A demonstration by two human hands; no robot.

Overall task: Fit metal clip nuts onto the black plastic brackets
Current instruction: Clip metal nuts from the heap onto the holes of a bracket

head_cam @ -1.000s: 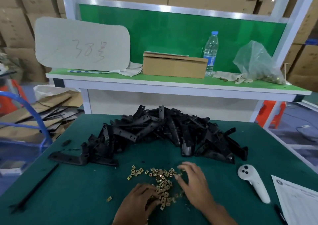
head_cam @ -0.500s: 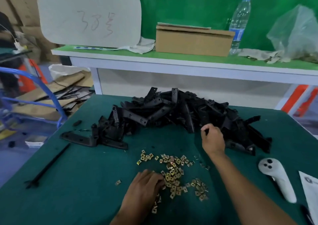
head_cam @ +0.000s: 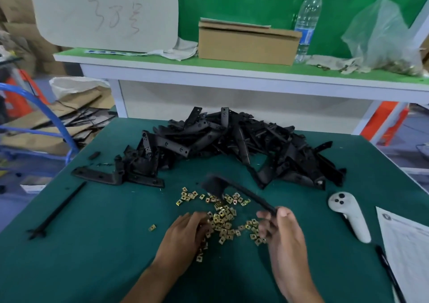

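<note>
Bracket (head_cam: 241,192) — in right hand (head_cam: 284,230), above nuts (head_cam: 224,219)

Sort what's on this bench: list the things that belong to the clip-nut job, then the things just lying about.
Job things:
bracket gripped by the right hand
clip nuts, left hand resting among them
bracket pile

Lying about:
white controller
paper sheet
pen
black rod
cardboard box
water bottle

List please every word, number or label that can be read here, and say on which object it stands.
"38", then one unclear handwritten character: white board on the shelf.
Water bottle label: blurred, unreadable.
Printed sheet at the table's right edge: too small to read.
Nothing else carries readable text.
</note>
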